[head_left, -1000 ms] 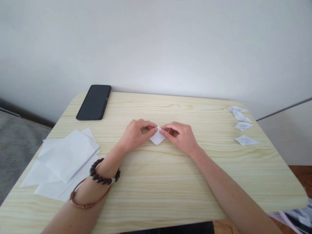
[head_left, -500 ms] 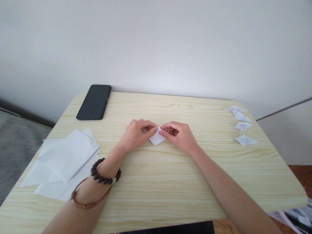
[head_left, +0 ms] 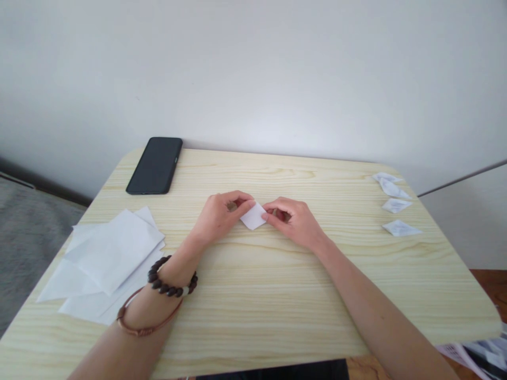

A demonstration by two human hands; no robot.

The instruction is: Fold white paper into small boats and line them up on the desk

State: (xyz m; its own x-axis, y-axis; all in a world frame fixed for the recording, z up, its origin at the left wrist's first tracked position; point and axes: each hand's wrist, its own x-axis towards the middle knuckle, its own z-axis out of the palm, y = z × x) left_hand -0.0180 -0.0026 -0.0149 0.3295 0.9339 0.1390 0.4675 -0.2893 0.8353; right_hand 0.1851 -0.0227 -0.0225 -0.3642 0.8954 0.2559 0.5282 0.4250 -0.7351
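A small white folded paper, diamond-shaped from here, is held between my two hands above the middle of the table. My left hand pinches its upper left edge between thumb and fingers. On the other side, my right hand grips the right corner with thumb and forefinger. The fingertips behind the paper are hidden. A dark bead bracelet and a brown cord bracelet circle my left wrist and forearm.
Loose white paper sheets lie overlapped at the table's left. A black tablet or phone rests at the back left. Several folded white paper pieces line the right side of the wooden table. A wall stands behind.
My left fingers have shifted slightly up and left along the paper, and my right fingertips have moved off the top toward its right corner. More of the paper's face shows now.
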